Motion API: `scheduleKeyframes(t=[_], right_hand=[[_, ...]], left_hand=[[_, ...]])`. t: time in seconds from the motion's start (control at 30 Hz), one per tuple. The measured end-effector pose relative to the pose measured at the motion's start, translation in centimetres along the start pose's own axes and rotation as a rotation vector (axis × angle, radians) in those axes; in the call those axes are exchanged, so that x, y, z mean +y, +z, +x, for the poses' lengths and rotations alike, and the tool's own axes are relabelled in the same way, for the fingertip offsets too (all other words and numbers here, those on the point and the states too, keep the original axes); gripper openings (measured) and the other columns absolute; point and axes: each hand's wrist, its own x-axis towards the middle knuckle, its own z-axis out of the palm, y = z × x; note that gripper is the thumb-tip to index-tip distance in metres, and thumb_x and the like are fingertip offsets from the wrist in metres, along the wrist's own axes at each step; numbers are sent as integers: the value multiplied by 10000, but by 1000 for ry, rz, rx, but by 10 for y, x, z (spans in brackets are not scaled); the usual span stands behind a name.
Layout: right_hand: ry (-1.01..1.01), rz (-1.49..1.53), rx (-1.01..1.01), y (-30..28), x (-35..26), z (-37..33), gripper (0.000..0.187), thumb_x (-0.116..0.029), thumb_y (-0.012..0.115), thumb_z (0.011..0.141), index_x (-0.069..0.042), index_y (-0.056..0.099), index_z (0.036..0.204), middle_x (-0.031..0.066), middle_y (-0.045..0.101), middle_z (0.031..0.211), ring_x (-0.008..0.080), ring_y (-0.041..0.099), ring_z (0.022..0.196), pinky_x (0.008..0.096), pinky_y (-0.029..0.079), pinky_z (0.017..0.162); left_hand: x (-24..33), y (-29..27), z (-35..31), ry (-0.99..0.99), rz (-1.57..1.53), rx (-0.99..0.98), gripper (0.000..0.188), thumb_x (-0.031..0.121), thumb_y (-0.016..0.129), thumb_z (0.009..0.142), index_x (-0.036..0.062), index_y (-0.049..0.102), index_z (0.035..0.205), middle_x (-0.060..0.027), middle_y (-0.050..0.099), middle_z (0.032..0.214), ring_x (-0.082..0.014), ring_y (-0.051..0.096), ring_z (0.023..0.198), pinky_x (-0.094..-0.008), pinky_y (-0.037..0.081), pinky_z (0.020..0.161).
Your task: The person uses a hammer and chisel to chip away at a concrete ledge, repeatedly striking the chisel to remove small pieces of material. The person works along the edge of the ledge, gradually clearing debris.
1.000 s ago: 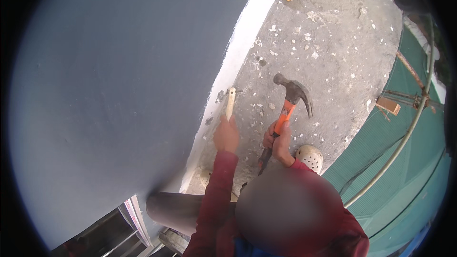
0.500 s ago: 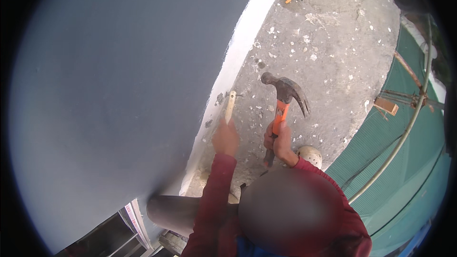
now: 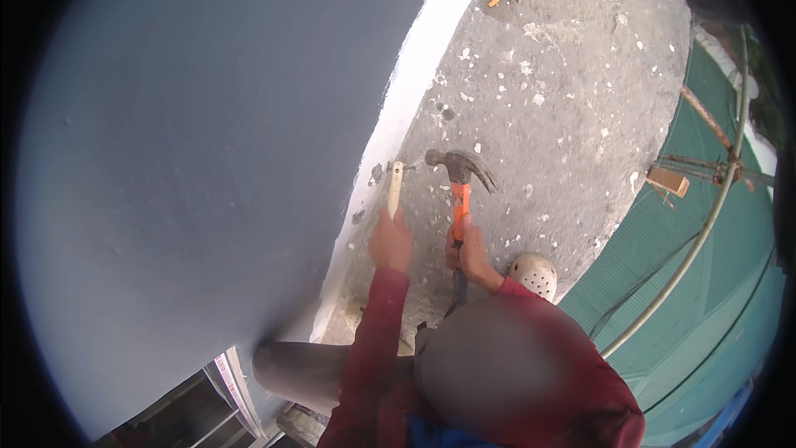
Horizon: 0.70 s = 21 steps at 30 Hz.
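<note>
I judge the hammer head-heavy, stiff; best held low on its handle. Right hand: grip wrapped round it. Left hand clasps pale bar.

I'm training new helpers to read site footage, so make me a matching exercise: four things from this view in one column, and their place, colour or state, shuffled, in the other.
Things
1. Hammer
2. Pale tool
3. Wall
4. Shoe

Descriptions
A. Dotted with many small holes
B. Held in the left hand
C. Grey-blue, with a white band along its foot
D. Partly orange, held in the right hand

Right pairs: 1-D, 2-B, 3-C, 4-A
</note>
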Motion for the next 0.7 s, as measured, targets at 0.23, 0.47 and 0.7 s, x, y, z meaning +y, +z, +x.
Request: scheduleKeyframes(t=[0.23, 0.47, 0.7], right_hand=[[-181, 265, -15, 15, 2, -4, 694, -778, 334, 930, -105, 416, 786, -11, 350, 542, 106, 323, 408, 287, 278, 391], [-254, 218, -41, 2, 5, -3, 706, -795, 349, 915, -104, 424, 790, -1, 374, 544, 103, 330, 408, 295, 285, 390], [14, -68, -35, 10, -14, 0, 683, -767, 352, 936, -102, 433, 806, 2, 388, 537, 106, 313, 403, 297, 279, 392]], left_hand=[[-3, 4, 0, -5, -6, 28, 345, 393, 455, 1028, 56, 528, 1033, -243, 670, 840, -481, 629, 813, -578, 452, 698], [-8, 3, 2, -4, -14, -3, 345, 388, 454, 1027, 53, 533, 1041, -250, 672, 851, -483, 637, 820, -583, 461, 699], [-4, 0, 2, -35, 14, -41, 380, 421, 428, 1029, 60, 538, 1079, -246, 688, 897, -470, 655, 844, -569, 489, 726]])
